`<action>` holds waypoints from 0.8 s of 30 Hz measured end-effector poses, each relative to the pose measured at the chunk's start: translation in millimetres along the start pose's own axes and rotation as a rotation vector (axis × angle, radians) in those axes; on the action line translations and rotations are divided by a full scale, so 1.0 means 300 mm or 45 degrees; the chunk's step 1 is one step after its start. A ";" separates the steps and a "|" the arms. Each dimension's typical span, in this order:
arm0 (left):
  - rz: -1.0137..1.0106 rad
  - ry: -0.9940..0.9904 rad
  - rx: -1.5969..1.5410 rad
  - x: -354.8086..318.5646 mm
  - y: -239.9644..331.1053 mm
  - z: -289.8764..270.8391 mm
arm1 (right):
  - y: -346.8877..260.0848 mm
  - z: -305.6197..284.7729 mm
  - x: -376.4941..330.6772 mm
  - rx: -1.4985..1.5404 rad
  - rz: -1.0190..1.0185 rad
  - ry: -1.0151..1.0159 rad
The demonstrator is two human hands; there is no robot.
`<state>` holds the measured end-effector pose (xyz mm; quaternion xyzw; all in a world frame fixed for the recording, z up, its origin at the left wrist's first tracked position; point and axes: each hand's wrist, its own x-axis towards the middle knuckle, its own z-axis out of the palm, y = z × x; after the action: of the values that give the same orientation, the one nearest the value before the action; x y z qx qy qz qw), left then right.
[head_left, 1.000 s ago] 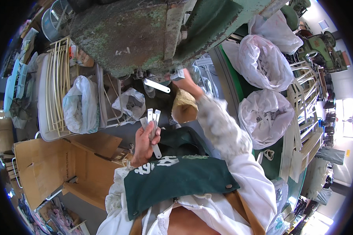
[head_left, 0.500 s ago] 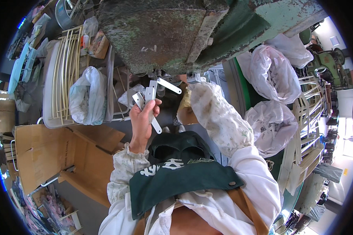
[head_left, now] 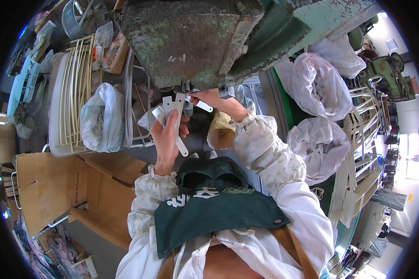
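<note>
My left hand [head_left: 163, 144] is closed around several flat pale metal strips [head_left: 179, 103] with small holes near their ends. They fan out above the thumb, and one reaches down below the fingers. Just to the right, my right hand [head_left: 221, 104] pinches one end of another flat metal strip [head_left: 205, 106] at the underside of the machine. Part of that strip's far end and the right fingertips are hard to make out there. Above both hands hangs the worn green machine [head_left: 186, 46], its paint chipped and rusty.
An open cardboard box [head_left: 51, 186] stands at the left. Beyond it are a white bag [head_left: 103, 118] and a tray of thin pale rods [head_left: 72, 100]. At the right, white bags of parts [head_left: 321, 88] sit beside stacked pale strips [head_left: 364, 139]. A yellowish bag or carton [head_left: 220, 131] is below my right wrist.
My right hand has come into sight, moving left from behind the machine's edge to the end of the single strip. The strips in my left hand have shifted and spread into a fan.
</note>
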<state>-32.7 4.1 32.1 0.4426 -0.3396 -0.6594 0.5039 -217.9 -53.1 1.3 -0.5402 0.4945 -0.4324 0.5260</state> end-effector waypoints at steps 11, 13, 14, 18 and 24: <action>0.063 -0.036 0.077 0.034 0.016 0.010 | 0.031 -0.108 -0.024 -0.348 -0.542 -0.066; 0.058 -0.070 0.110 0.039 0.008 0.014 | -0.016 -0.107 -0.025 -0.278 -0.177 0.002; 0.051 -0.074 0.126 0.046 -0.001 0.007 | -0.073 -0.085 -0.046 -0.164 -0.110 -0.032; -0.014 -0.047 0.070 0.039 0.008 0.009 | -0.201 -0.024 -0.141 0.025 0.080 0.001; -0.018 -0.063 0.188 0.028 -0.025 -0.010 | -0.028 -0.018 -0.001 -0.610 -0.465 0.299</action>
<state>-33.5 -2.0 22.3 0.4646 -0.3965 -0.6468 0.4568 -222.7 -53.8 10.2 -0.6750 0.5344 -0.4502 0.2370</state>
